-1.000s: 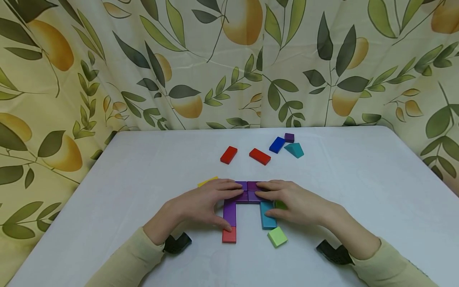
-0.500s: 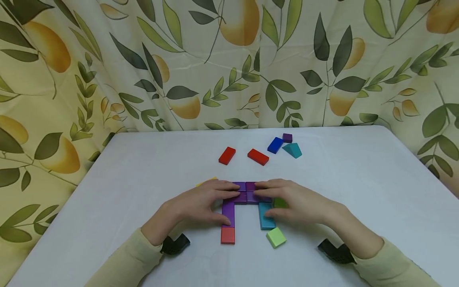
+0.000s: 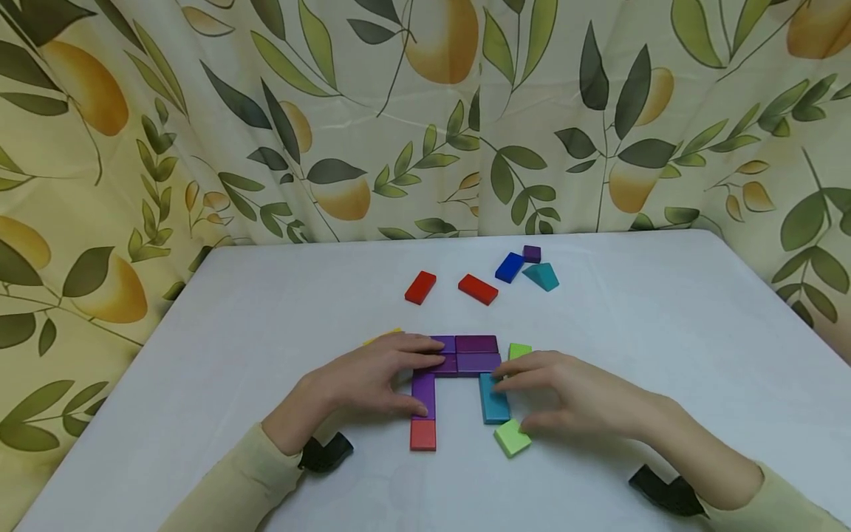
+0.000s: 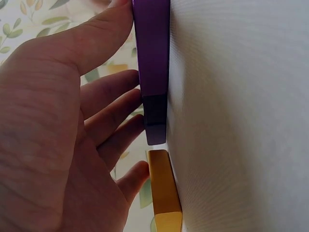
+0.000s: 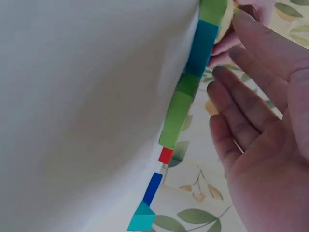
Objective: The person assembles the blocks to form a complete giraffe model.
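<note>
Nearest the person, a lime block [image 3: 512, 438] and a coral block [image 3: 422, 435] lie flat on the tabletop [image 3: 332, 288]. The lime one, nearly square on top and so without a clear long axis, sits askew just off the near end of the teal block [image 3: 493, 412], whose long axis runs away from the person. The key relation seems to be here: the lime block lies left and nearward of the right hand [image 3: 565, 388], beside the thumb tip, far closer to it than to the left hand [image 3: 372, 378]. The right fingers are spread, holding nothing; whether the thumb touches lime is unclear. The left fingers, loosely extended, rest on the purple blocks [image 3: 479, 363] without gripping.

Five of these show: one upright column piece above the coral, four in two rows across the top. Near them are one yellow block [image 4: 164, 183], mostly hidden in the head view, and a second lime one [image 3: 520, 349]. Farther off lie two red blocks [image 3: 478, 289], one teal wedge [image 3: 541, 276], one blue block [image 3: 510, 267] and one small purple cube [image 3: 532, 254]. A patterned curtain [image 3: 425, 170] hangs behind.
</note>
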`<action>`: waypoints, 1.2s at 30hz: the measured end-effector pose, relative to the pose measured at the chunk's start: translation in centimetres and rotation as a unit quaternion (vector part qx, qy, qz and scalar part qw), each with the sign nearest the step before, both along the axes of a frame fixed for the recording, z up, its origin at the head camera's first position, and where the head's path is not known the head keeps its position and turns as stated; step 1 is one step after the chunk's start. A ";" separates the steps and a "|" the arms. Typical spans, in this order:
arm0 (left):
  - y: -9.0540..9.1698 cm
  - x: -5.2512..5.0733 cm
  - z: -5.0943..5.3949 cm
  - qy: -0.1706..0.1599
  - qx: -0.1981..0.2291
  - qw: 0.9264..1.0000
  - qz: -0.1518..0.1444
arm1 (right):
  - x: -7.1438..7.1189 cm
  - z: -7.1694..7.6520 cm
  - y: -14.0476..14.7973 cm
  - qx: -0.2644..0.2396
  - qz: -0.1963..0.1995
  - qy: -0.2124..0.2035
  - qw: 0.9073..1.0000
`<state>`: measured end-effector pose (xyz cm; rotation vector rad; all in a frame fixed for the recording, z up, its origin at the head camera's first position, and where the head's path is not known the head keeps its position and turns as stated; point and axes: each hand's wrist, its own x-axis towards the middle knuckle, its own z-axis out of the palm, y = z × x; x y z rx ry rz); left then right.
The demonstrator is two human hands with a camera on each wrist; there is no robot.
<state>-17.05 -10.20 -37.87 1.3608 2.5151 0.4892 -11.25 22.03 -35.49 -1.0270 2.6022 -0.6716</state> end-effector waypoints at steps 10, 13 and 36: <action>-0.1 0.1 0.3 -0.013 0.002 1.000 0.004 | 0.9 0.2 0.3 0.008 0.024 -0.014 1.000; -0.1 0.0 0.3 -0.015 0.003 1.000 0.004 | 1.0 0.1 0.1 0.005 0.036 -0.015 0.999; 0.0 -0.1 0.0 -0.010 0.009 1.000 -0.002 | 1.1 -0.4 -0.4 -0.002 0.091 0.056 0.994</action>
